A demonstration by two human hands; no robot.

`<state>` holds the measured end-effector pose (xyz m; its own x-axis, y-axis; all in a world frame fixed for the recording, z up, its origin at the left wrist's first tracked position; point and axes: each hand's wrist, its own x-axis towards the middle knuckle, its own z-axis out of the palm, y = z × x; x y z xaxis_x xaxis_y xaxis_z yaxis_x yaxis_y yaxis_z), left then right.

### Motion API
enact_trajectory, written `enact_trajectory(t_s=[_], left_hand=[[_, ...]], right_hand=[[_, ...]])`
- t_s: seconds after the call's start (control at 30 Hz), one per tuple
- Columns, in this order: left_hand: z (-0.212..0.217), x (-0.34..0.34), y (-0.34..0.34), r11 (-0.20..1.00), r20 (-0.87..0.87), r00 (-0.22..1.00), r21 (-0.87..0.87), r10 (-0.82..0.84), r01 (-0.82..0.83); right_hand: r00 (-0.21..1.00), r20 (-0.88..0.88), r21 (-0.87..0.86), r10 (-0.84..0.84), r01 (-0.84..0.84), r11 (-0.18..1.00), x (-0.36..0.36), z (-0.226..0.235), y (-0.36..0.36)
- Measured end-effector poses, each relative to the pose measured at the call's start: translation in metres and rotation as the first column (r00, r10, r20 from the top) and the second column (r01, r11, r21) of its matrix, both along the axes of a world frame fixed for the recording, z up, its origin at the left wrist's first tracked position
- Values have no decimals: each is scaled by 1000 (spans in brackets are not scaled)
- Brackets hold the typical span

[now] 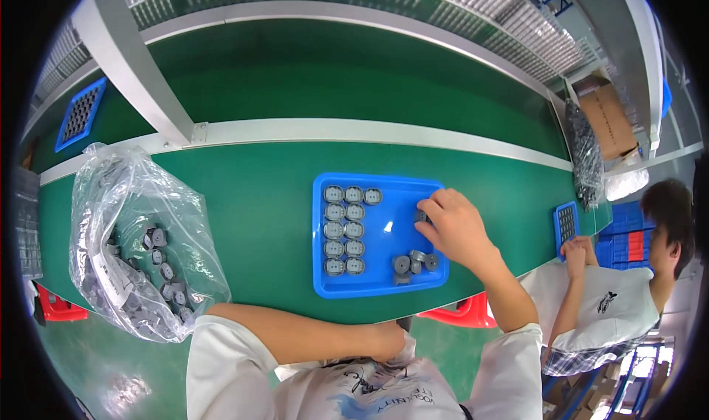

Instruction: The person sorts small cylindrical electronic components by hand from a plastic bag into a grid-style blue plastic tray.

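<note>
Broadly, the green tabletop (266, 213) stretches out beneath and ahead of your right hand (427, 217) and to both sides of it. Well to the right of that hand, a co-worker (602, 309) in a white shirt sits with hands together at the near end of a smaller blue tray (557, 224) of dark pieces. Well to the left of both your hands lies a clear plastic bag (122, 198), with many grey pieces (167, 272) showing through it. Your right hand is over the right side of a blue tray (384, 246), which lies flat just ahead of your left hand (390, 339). Your left forearm crosses in front of your body; that hand is close to your shirt, its fingers hidden, so you cannot tell whether it is spread or closed.

Down at the small end, your right thumb and forefinger pinch one grey part (422, 216) above or against the tray floor; you cannot tell which. To the left of those fingertips, eleven set-out parts (354, 230) stand in columns: two of five, then one alone at the far end. Nearer you than the right hand, a few loose parts (417, 256) sit clustered in the tray's near right corner.
</note>
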<state>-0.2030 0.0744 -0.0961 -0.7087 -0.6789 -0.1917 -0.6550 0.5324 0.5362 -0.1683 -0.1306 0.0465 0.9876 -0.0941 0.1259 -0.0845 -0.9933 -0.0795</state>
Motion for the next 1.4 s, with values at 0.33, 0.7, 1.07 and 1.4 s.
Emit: enact_trajectory(t_s=[0.33, 0.7, 1.07, 1.4], left_hand=[[14, 6, -6, 996, 88, 995, 76, -48, 42], [15, 14, -2, 996, 98, 995, 90, -35, 26], [6, 5, 2, 999, -9, 999, 31, 36, -36], [8, 2, 1, 996, -52, 998, 78, 35, -31]], right_hand=[[989, -147, 156, 2, 21, 988, 11, 9, 8], [987, -159, 212, 36, -2, 977, 24, -7, 19], [993, -112, 283, -21, 52, 958, 31, -10, 29], [999, -46, 206, -27, 36, 978, 36, -13, 36]])
